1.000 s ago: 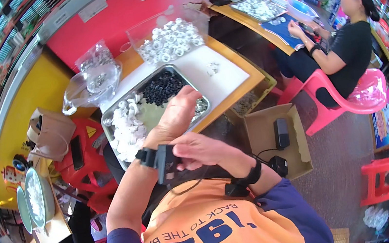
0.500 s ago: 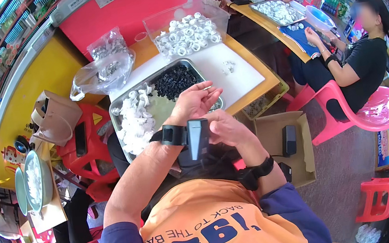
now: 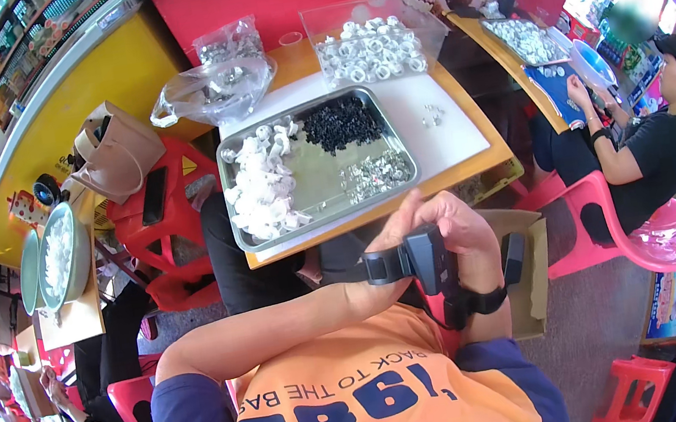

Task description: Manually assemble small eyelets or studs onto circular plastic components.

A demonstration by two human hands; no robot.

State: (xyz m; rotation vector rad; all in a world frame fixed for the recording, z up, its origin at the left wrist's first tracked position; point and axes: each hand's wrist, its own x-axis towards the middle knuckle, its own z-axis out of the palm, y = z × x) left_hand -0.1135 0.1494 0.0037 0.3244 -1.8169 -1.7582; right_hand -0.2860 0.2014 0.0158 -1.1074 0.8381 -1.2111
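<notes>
My left hand (image 3: 394,231) and my right hand (image 3: 460,220) meet in front of my body, just off the table's near edge. The right hand's fingers are bent in against the left hand; anything inside them is hidden. The left fingers are mostly covered by the right hand and by the black device (image 3: 424,258) strapped to my left wrist. Beyond the hands lies a metal tray (image 3: 315,233) with white plastic pieces (image 3: 262,188), small black parts (image 3: 341,123) and small silvery metal parts (image 3: 376,175) in separate heaps.
A clear bin (image 3: 372,50) of white rings stands behind the tray, plastic bags (image 3: 224,88) to its left. Small pieces (image 3: 433,115) lie on the white board (image 3: 460,135). A person (image 3: 645,145) sits at right; a red stool (image 3: 165,225) stands left, a cardboard box (image 3: 534,270) below right.
Both hands have drawn back from over the tray toward my body and come together. The silvery parts in the tray are now uncovered. The view has shifted.
</notes>
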